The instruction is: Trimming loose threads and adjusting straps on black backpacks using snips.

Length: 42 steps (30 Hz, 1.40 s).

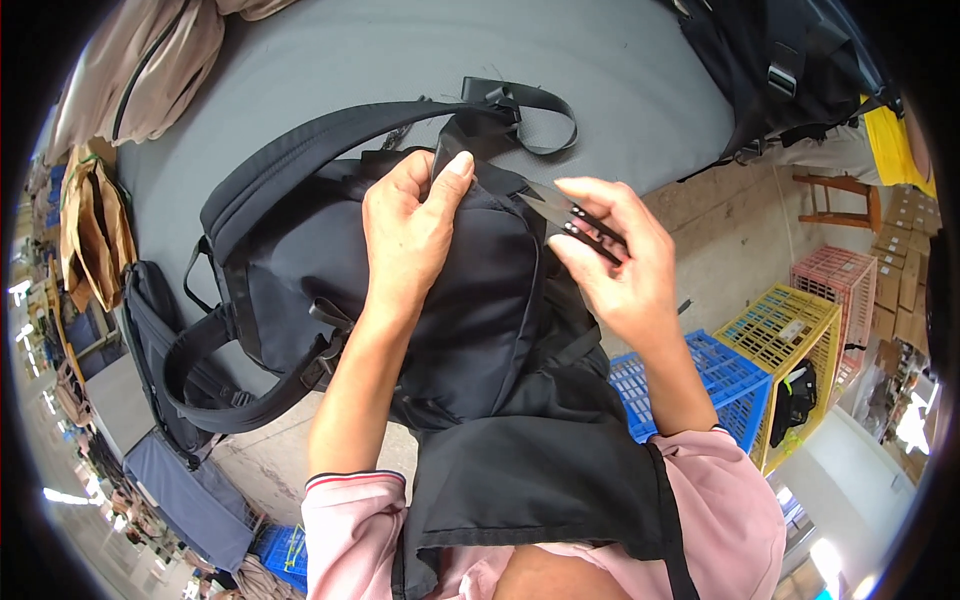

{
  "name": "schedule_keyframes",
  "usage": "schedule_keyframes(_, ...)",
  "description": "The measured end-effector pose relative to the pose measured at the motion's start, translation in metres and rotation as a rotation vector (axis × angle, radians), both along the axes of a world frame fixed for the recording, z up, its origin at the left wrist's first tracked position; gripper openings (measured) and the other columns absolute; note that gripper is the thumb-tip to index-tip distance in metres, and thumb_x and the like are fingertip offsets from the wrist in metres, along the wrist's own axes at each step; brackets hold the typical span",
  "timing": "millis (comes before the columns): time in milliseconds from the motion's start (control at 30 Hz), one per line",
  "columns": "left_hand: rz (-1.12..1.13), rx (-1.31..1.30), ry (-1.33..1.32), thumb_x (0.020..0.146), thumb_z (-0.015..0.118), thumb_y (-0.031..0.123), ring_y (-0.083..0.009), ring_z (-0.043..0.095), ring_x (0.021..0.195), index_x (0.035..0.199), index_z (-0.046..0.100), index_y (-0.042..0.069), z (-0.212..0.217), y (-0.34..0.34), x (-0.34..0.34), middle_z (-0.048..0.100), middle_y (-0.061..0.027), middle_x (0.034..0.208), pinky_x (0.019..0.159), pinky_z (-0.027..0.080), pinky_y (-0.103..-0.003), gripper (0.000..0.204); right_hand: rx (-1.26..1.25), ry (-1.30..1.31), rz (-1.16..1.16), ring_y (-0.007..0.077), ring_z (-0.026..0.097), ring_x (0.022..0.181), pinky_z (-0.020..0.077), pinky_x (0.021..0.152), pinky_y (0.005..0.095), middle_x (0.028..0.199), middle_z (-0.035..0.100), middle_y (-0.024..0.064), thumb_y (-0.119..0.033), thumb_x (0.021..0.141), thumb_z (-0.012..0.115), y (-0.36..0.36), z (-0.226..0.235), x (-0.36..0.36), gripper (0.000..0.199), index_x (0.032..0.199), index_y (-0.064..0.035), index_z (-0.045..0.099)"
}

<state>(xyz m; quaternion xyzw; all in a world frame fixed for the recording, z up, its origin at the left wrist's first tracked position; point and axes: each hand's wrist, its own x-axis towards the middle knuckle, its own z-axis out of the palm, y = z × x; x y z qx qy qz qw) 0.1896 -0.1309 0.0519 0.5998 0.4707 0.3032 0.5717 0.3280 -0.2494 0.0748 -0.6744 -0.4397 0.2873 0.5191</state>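
A black backpack (470, 300) lies on the grey table (380, 60), its shoulder straps looping out to the left. My left hand (412, 228) grips the top edge of the backpack, thumb pressed near a black strap with a buckle (505, 105). My right hand (612, 262) holds small black thread snips (572, 214), their pointed tip aimed at the bag's top seam beside my left thumb. A black apron hangs over my lap below the bag.
More black bags (790, 70) lie at the table's far right, beige fabric (150, 70) at its far left. Blue (700, 385), yellow (790, 345) and pink (840, 285) plastic crates stand on the floor to the right. Another dark bag (160, 350) hangs at the left.
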Motion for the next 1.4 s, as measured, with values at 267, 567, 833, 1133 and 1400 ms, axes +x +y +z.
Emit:
schedule_keyframes(267,0.036,0.056,-0.009,0.086,0.064,0.021,-0.0037,0.046,0.061,0.077,0.063,-0.002,-0.001,-0.004,0.002,0.057,0.0022,0.063,0.056,0.039,-0.022,0.025,-0.125,-0.581,0.184,0.0233,0.061,0.063,0.0470,0.053,0.0331,0.079,0.056,0.0059,-0.011,0.077,0.066,0.003,0.028,0.005,0.025,0.101,-0.0095,0.062)
schedule_keyframes(567,0.010,0.086,0.018,0.087,0.064,0.024,-0.0041,0.045,0.059,0.076,0.062,-0.003,-0.003,-0.002,0.000,0.056,0.0006,0.061,0.055,0.038,-0.022,0.029,-0.131,-0.740,0.160,0.0216,0.058,0.061,0.0455,0.054,0.0310,0.076,0.054,0.0061,-0.005,0.075,0.067,0.004,0.038,-0.004,0.027,0.101,-0.0068,0.062)
schedule_keyframes(833,0.019,0.046,-0.012,0.086,0.064,0.023,-0.0042,0.047,0.060,0.078,0.063,-0.002,-0.009,-0.003,0.000,0.058,0.0005,0.062,0.055,0.040,-0.022,0.027,-0.022,-0.482,0.036,0.0225,0.061,0.064,0.0484,0.055,0.0325,0.084,0.053,0.0070,-0.007,0.078,0.066,0.000,-0.004,-0.018,0.033,0.109,-0.0066,0.057)
schedule_keyframes(1133,0.017,0.027,0.014,0.086,0.065,0.024,-0.0042,0.047,0.060,0.078,0.064,-0.002,-0.008,-0.001,-0.002,0.058,0.0008,0.063,0.056,0.040,-0.023,0.028,0.012,-0.513,0.097,0.0229,0.060,0.062,0.0470,0.054,0.0321,0.076,0.056,0.0070,-0.007,0.074,0.067,-0.001,0.006,0.002,0.029,0.102,-0.0075,0.062)
schedule_keyframes(1400,0.005,0.000,0.010,0.086,0.064,0.025,-0.0039,0.045,0.059,0.077,0.063,-0.002,-0.008,0.000,-0.001,0.056,0.0015,0.061,0.055,0.039,-0.022,0.028,0.047,-0.732,0.270,0.0233,0.059,0.061,0.0459,0.052,0.0321,0.077,0.057,0.0050,-0.009,0.071,0.069,0.008,0.012,0.023,0.031,0.101,-0.0104,0.064)
